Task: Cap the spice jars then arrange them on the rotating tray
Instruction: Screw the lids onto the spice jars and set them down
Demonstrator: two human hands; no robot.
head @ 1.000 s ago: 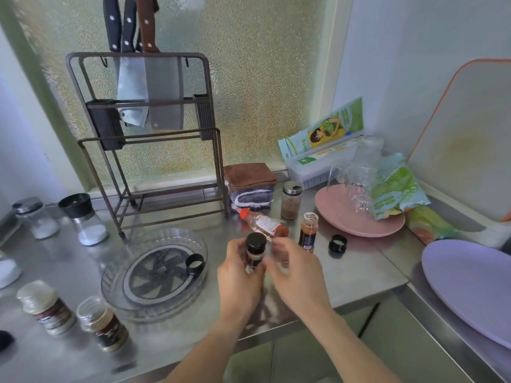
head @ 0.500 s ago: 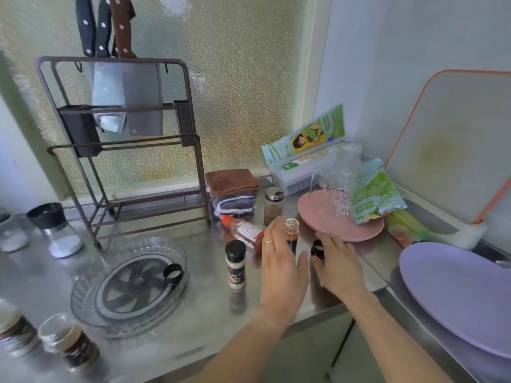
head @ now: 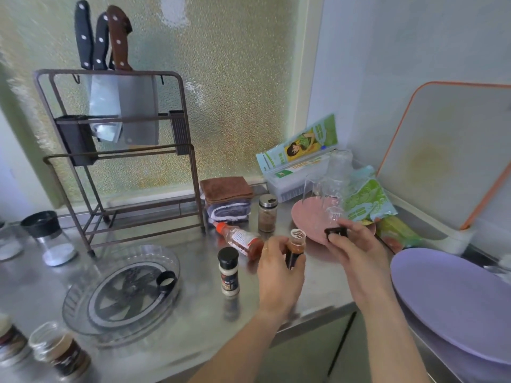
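The left hand (head: 279, 269) is closed around a small open spice jar (head: 295, 248). The jar has red-brown spice inside and no cap on top. It is held up above the counter (head: 199, 261).

The right hand (head: 356, 250) pinches a black cap (head: 335, 232) in its fingertips. The cap is near the jar's open mouth, a little to the right of it, and not on it.

A capped spice jar (head: 228, 270) with a black top stands on the counter, just left of the left hand. Behind it a bottle with an orange cap (head: 239, 239) lies on its side. A glass jar with a silver lid (head: 267, 212) stands further back.

The clear rotating tray (head: 121, 293) sits on the counter to the left. It has no jars in it. One black ring-shaped cap (head: 166, 281) lies inside it, near its right rim.

At the bottom left corner stands an open jar with a brown label (head: 59, 351), with another jar (head: 11, 345) beside it at the edge of the view. Two salt shakers stand far back on the left; one has a black top (head: 48, 236).

A knife rack (head: 119, 158) holds big knives behind the tray. A pink plate (head: 312, 219) is behind the right hand, and a purple plate (head: 453, 305) is on the right.
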